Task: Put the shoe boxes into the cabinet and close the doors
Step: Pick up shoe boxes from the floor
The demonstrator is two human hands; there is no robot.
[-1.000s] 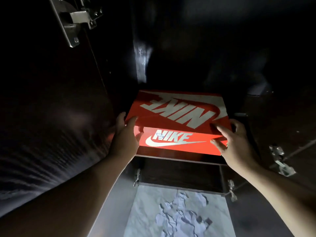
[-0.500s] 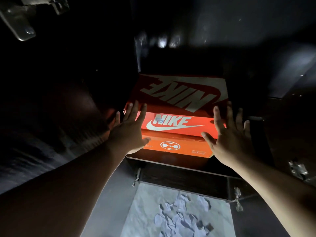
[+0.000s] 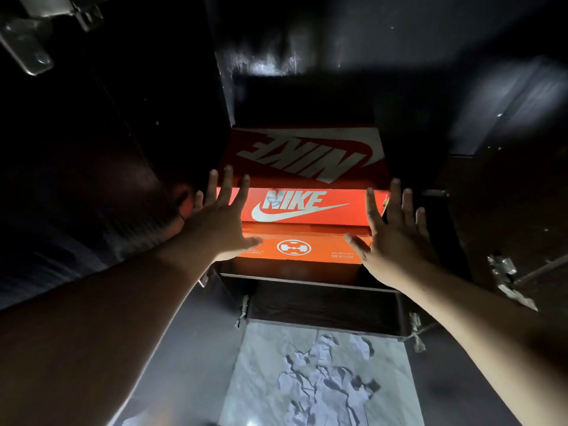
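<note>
Left hand [image 3: 219,224] and right hand [image 3: 396,238] released grip on shoe box [image 3: 302,179]; fingers now spread flat against front. Box's lower face exposed.

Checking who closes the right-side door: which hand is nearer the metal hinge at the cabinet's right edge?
Right. The right hand lies flat at the orange shoe box's right end, just left of the metal hinge; the left hand is at the box's far left end.
</note>
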